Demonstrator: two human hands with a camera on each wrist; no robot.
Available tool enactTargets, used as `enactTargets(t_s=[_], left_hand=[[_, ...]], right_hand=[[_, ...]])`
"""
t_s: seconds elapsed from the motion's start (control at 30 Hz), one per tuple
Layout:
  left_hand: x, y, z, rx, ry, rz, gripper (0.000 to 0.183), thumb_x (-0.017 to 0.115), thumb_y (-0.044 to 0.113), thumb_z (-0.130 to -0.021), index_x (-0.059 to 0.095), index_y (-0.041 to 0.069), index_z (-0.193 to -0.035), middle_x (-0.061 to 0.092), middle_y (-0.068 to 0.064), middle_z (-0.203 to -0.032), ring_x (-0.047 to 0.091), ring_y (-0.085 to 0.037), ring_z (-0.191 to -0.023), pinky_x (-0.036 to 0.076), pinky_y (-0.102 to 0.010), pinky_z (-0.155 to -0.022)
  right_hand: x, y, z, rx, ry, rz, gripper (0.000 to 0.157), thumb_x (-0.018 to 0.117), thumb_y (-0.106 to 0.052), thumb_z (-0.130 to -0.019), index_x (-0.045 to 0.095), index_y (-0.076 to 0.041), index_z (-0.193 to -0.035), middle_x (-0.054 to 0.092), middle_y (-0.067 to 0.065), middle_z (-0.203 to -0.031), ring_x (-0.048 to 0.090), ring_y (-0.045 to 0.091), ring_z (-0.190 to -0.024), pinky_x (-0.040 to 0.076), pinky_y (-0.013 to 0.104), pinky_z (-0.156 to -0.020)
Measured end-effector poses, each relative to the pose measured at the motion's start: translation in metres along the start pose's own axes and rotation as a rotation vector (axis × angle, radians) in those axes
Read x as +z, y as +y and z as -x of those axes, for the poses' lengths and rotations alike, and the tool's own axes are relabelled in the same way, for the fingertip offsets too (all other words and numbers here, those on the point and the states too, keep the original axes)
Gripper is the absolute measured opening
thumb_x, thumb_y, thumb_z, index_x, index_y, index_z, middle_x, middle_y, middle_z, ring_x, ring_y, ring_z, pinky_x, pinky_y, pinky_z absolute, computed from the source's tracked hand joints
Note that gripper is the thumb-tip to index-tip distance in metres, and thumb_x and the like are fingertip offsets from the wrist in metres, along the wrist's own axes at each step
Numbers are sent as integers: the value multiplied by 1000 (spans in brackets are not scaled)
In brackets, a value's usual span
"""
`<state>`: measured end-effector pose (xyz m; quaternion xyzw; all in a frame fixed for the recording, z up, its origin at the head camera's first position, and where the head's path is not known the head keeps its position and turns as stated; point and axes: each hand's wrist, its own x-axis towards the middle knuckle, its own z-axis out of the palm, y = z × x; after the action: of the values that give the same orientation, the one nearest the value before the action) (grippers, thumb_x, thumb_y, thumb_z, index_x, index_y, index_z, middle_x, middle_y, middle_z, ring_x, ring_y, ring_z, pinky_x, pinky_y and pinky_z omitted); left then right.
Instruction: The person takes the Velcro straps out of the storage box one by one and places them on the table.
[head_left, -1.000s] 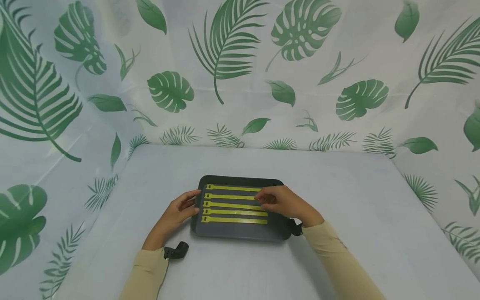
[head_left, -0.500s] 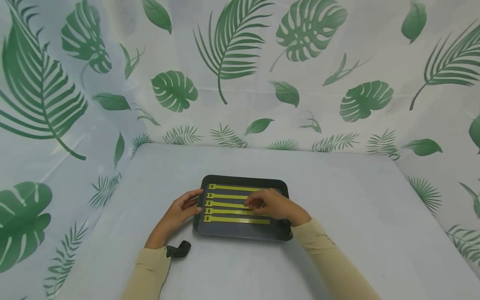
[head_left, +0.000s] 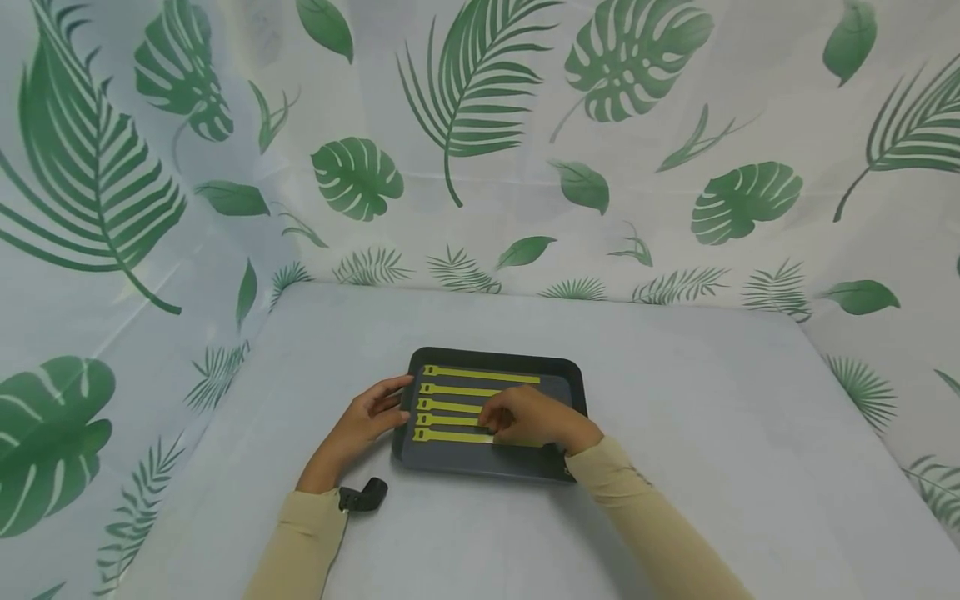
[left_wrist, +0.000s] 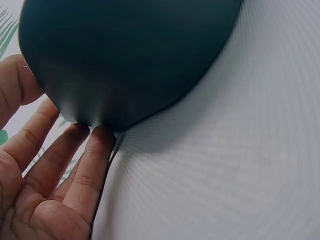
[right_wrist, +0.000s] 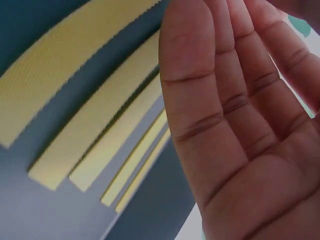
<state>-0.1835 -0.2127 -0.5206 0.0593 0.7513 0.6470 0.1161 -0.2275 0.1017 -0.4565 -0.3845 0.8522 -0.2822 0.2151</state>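
Note:
A dark grey rectangular tray (head_left: 465, 461) lies on the table in the head view. Several yellow hook-and-loop cable ties (head_left: 487, 377) lie side by side in it, their slotted heads towards the left. My left hand (head_left: 363, 429) touches the tray's left side. In the left wrist view its fingertips press against the outer wall, with the fingers nearly straight. Over the nearer cable ties is my right hand (head_left: 528, 417), its fingers bent down beside the tie closest to me. The right wrist view cuts off these fingertips, so whether they pinch that tie is hidden.
A white cloth covers the table (head_left: 675, 375) around the tray. Behind and beside it hangs a white curtain (head_left: 495, 200) printed with green leaves. A small black camera (head_left: 367, 496) sticks out from the left wrist, above the cloth.
My right hand has moved left and nearer to me across the cable ties, from their right ends to the nearest tie. My left hand keeps its place at the tray's side.

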Motion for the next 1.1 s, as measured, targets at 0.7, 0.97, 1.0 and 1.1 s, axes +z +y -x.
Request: enactTargets(t_s=[0.7,0.97,1.0,1.1], left_hand=[[-1,-1,-1,2,1,8,63,70,11,-105,47,5,-162,44,-24,-166,41,-45,-154,44,-55,-120],[0,0,-1,-6,3,13,63,70,11,-104,47,5,-162,44,-24,-167,41,-45,-154,43,-55,-120],[0,0,-1,-8,3,13,63,70,11,-104,47,5,-162,44,-24,-167,40,-45,-154,43,-55,-120],[-1,-1,-1,-8,2,16,62,70,12,-105,47,5,-162,44,-24,-167,40,-45,-155,43,-55,-120]], right_hand=[[13,-7,-13,16,1,52,26,84,14,-84,75,-8,-94,69,-5,-85,57,3,-75,53,23,-71],[11,-9,-9,8,-7,65,23,81,12,-86,75,-10,-90,64,-8,-78,54,3,-70,51,23,-67],[10,-10,-8,4,-5,65,22,81,11,-86,75,-10,-90,64,-9,-78,54,2,-70,51,23,-67],[6,-12,-3,-6,2,58,21,81,10,-86,76,-9,-91,65,-10,-79,54,2,-70,51,23,-67]])
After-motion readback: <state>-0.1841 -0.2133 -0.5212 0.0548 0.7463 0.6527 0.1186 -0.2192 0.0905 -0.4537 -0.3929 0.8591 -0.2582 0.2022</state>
